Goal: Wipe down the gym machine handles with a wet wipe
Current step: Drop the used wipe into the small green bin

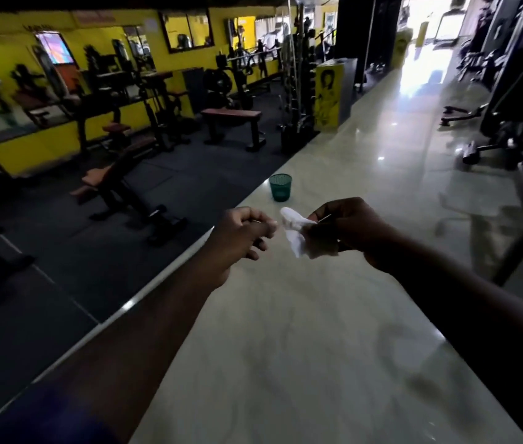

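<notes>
Both my arms reach forward over a pale glossy tiled walkway (pixel 301 331). My right hand (pixel 349 229) grips a crumpled white wet wipe (pixel 295 232), which hangs from its fingers toward the left. My left hand (pixel 244 233) hovers just left of the wipe with its fingers curled; a small gap separates its fingertips from the wipe and I see nothing in it. Gym machines stand at the far right (pixel 516 123) and along the yellow wall at the left; no handle is within reach of either hand.
A green mesh bin (pixel 280 186) stands on the walkway edge just beyond my hands. Dark rubber flooring with an incline bench (pixel 119 187) and a flat bench (pixel 233 123) lies to the left. A yellow pillar (pixel 329 94) stands ahead. Bright doorway glare fills the far end.
</notes>
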Demonstrator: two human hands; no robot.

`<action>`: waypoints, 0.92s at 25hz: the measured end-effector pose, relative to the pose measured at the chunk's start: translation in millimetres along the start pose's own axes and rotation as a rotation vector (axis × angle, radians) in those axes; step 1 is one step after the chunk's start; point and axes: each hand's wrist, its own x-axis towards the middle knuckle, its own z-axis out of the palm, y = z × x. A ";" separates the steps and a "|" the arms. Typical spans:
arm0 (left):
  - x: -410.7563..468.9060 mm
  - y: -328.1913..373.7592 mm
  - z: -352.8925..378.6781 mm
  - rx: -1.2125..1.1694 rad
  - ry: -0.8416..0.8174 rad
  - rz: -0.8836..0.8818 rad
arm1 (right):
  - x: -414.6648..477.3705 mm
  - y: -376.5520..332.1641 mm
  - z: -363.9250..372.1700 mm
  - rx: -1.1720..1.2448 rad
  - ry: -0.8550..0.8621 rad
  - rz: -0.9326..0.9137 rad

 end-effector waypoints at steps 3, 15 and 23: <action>110.4 6.7 -23.1 0.156 0.124 -0.009 | 122.8 2.3 -28.8 -0.050 0.109 0.044; 542.6 -4.3 -134.0 0.221 0.294 0.145 | 582.1 -47.9 -94.0 -0.138 0.260 0.046; 869.2 44.6 -156.1 0.232 0.196 0.160 | 855.6 -69.3 -157.4 -0.011 0.337 0.082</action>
